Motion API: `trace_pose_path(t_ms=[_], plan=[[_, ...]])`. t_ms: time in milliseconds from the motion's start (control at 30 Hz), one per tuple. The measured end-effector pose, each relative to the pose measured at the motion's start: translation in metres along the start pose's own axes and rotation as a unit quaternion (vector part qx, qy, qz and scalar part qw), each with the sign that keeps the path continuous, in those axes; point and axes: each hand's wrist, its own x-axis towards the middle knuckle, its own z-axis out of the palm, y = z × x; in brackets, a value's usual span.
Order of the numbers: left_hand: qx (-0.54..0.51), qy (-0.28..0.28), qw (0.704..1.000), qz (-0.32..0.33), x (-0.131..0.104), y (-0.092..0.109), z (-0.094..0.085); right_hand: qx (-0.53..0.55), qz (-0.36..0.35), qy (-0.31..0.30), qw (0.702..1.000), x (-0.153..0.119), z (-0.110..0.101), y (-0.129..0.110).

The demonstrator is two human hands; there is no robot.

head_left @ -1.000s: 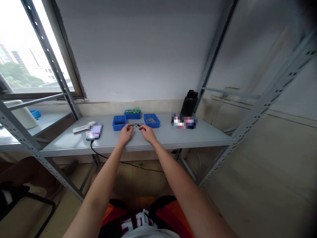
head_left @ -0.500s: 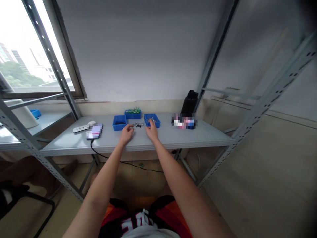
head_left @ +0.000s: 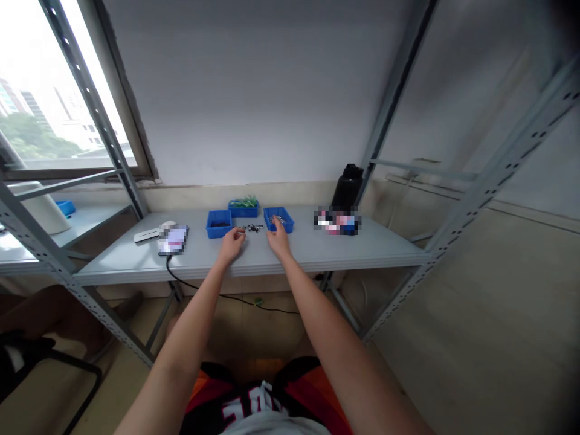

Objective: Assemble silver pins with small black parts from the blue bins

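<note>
Right hand point(head_left: 278, 241), fingertips at 1 blue plastic bin point(head_left: 289, 228) of small silver parts point(head_left: 283, 219), grasp indeterminable; left hand point(head_left: 232, 243), fingers curled, hold likewise indeterminable, beside 1 dark-and-silver heap point(head_left: 254, 229) on grey tabletop point(head_left: 312, 251).

"From mid-view, what's at two o'clock?"
"A black bottle point(head_left: 347, 190), standing."
"And nine?"
"A phone-like device point(head_left: 173, 240), pixelated; a black cable point(head_left: 238, 299) runs below, toward six."
"Ten?"
"A bright window point(head_left: 40, 78)."
</note>
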Motion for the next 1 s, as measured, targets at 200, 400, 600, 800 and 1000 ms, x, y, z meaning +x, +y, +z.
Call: trace_pose_path(t_ms=[200, 400, 600, 800, 1000], plan=[[0.012, -0.005, 1.000, 0.002, 0.001, -0.003, 0.000, -0.014, -0.021, 0.022, 0.999, -0.003, -0.004, -0.007], [0.015, -0.003, 1.000, 0.005, 0.001, -0.003, 0.001, -0.019, -0.004, 0.076, 0.997, -0.001, -0.005, -0.006], [0.014, -0.009, 1.000, 0.008, 0.000, -0.001, 0.000, -0.073, 0.020, 0.039, 0.996, -0.001, -0.001, -0.004], [0.014, -0.003, 1.000, 0.006, 0.000, -0.002, 0.001, -0.091, 0.002, 0.017, 0.996, -0.004, 0.003, -0.001], [0.015, -0.006, 1.000, 0.008, 0.001, -0.001, 0.000, -0.164, -0.067, -0.069, 0.982, -0.011, 0.001, -0.012]])
